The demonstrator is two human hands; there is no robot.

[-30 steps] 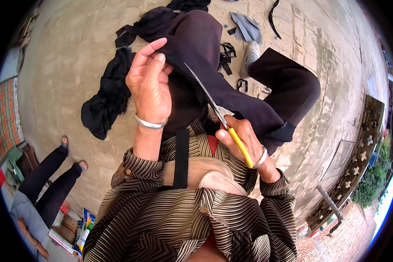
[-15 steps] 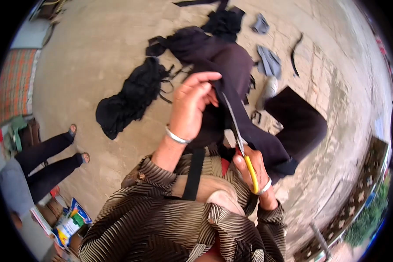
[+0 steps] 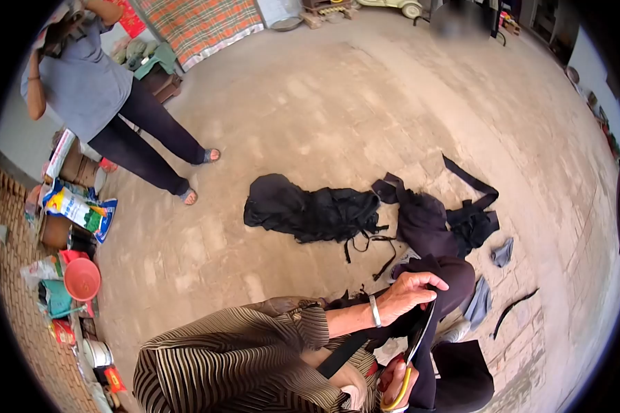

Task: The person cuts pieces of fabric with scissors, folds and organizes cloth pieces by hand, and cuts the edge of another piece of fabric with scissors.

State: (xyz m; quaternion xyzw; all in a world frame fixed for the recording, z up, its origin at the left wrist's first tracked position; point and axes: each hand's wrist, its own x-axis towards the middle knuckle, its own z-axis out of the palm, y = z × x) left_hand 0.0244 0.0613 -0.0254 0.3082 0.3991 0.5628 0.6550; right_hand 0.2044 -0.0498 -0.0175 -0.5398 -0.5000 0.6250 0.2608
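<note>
In the lower part of the head view, my right hand (image 3: 397, 387) is closed round the yellow handle of a pair of scissors (image 3: 421, 337). The blades point up towards my left hand (image 3: 405, 300), which wears a silver bangle. Its fingers are bent over a dark cloth (image 3: 428, 344) by the blade tips, seemingly pinching it; the fingertips are partly hidden. Dark fabric covers my lap and knees. Beyond it on the floor lie a gathered black cloth (image 3: 303, 210) with loose ties and a black cloth piece (image 3: 472, 230) with a long strip.
Grey scraps (image 3: 479, 303) and a thin black strip (image 3: 513, 313) lie at right on the brick floor (image 3: 310, 110). A person (image 3: 93, 89) in a grey top stands at upper left. A red basin (image 3: 82, 279) and a printed bag (image 3: 81, 210) line the left wall.
My view has swung up and to the left, so the standing person and more floor show. My left hand stays by the blade tips, and the scissors remain in my right hand.
</note>
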